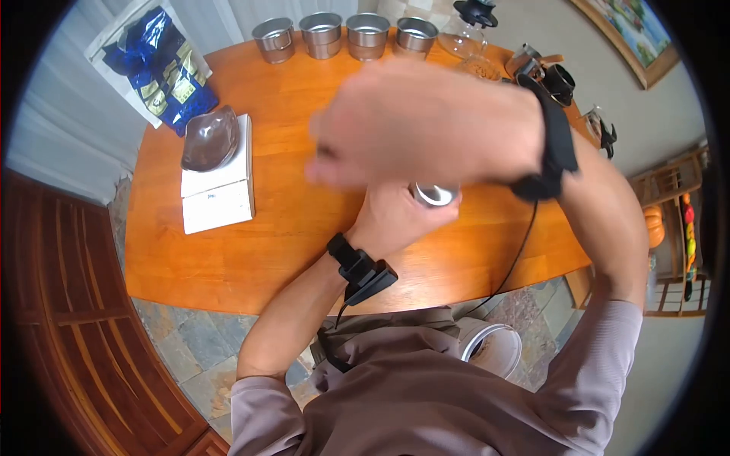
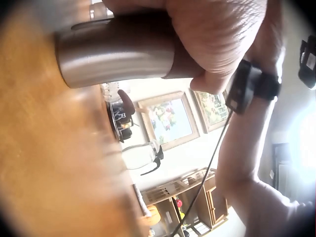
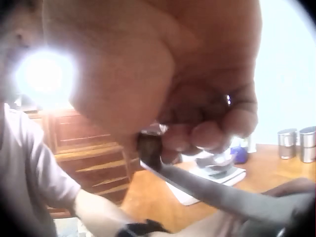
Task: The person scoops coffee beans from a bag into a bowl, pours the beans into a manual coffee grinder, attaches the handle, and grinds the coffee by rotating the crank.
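Note:
My left hand (image 1: 391, 216) grips an upright metal cylinder, whose shiny top (image 1: 436, 194) shows beside the thumb. In the left wrist view the brushed body of the cylinder (image 2: 116, 52) has a dark band near the hand. Above it, my right hand (image 1: 411, 121) is blurred in the head view and covers part of the left. The right wrist view shows its fingers (image 3: 205, 136) curled round a dark knob (image 3: 149, 145) at the end of a flat metal crank arm (image 3: 212, 190). The crank's far end is unclear at that view's lower right.
A dark bowl (image 1: 211, 140) sits on a white scale (image 1: 217, 209) at the left, with a blue bag (image 1: 182, 95) behind. Several metal cups (image 1: 321, 38) line the far edge. Glassware (image 1: 462, 38) stands back right. A white bin (image 1: 498, 349) is below the front edge.

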`<action>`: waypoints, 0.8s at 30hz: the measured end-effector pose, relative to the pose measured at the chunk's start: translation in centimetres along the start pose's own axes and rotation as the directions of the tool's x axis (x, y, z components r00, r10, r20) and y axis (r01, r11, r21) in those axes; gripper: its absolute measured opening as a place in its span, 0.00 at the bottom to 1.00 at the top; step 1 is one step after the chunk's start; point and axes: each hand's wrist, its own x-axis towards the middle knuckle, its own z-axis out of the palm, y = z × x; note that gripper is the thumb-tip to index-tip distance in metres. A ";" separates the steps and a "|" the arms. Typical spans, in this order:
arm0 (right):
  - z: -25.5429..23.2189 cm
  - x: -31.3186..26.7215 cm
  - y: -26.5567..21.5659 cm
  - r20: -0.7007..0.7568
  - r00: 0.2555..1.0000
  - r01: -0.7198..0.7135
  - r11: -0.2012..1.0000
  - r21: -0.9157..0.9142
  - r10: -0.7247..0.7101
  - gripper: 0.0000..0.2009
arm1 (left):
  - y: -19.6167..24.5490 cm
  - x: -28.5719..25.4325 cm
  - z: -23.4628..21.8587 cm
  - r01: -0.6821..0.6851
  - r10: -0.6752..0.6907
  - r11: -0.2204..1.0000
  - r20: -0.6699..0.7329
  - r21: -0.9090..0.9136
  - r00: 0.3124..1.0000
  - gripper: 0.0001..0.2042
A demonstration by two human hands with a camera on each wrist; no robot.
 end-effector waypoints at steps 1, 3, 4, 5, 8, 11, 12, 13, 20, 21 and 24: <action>0.2 0.6 1.9 0.007 0.998 -0.068 0.989 -0.130 0.069 0.16 | 0.5 0.0 -0.6 0.037 -0.036 0.999 0.054 -0.024 0.998 0.18; -0.4 -1.1 5.4 -0.011 0.960 -0.279 0.950 -0.144 0.280 0.22 | 0.9 -0.1 -0.6 0.128 -0.130 0.975 0.001 -0.184 0.992 0.16; -1.7 -2.7 5.7 0.070 0.905 -0.402 0.898 -0.180 0.419 0.25 | 0.9 -0.1 -0.9 0.184 -0.181 0.962 0.031 -0.201 0.983 0.17; -2.0 -4.9 5.9 0.047 0.881 -0.454 0.870 -0.192 0.470 0.25 | 0.8 0.1 -1.1 0.180 -0.180 0.961 0.021 -0.210 0.983 0.17; -1.7 -12.0 4.1 0.007 0.904 -0.422 0.894 -0.149 0.428 0.21 | 0.5 0.3 -1.1 0.246 -0.257 0.930 -0.006 -0.272 0.966 0.17; -3.6 -12.6 -2.2 0.314 0.725 -0.580 0.789 -0.202 0.613 0.18 | 0.6 0.4 -1.1 0.175 -0.186 0.960 -0.032 -0.220 0.982 0.17; -3.9 -12.5 -4.5 0.283 0.782 -0.534 0.831 -0.156 0.556 0.17 | 0.6 0.4 -1.0 0.170 -0.183 0.959 -0.039 -0.226 0.982 0.17; -4.0 -12.0 -6.0 0.302 0.825 -0.475 0.875 -0.090 0.478 0.15 | 0.6 0.2 -0.9 0.167 -0.181 0.958 -0.039 -0.231 0.983 0.17; -0.4 -6.9 -4.6 0.033 0.990 -0.142 0.963 0.227 0.138 0.13 | 1.1 0.2 -0.2 0.141 -0.162 0.945 -0.050 -0.295 0.985 0.14; -0.3 -6.1 -3.8 -0.014 0.990 -0.134 0.960 0.246 0.142 0.12 | 1.1 0.2 -0.2 0.136 -0.163 0.937 -0.057 -0.320 0.985 0.15; -0.2 -4.0 -2.2 -0.117 0.984 -0.096 0.953 0.289 0.135 0.11 | 1.0 -0.1 -0.1 0.109 -0.170 0.902 -0.112 -0.419 0.979 0.15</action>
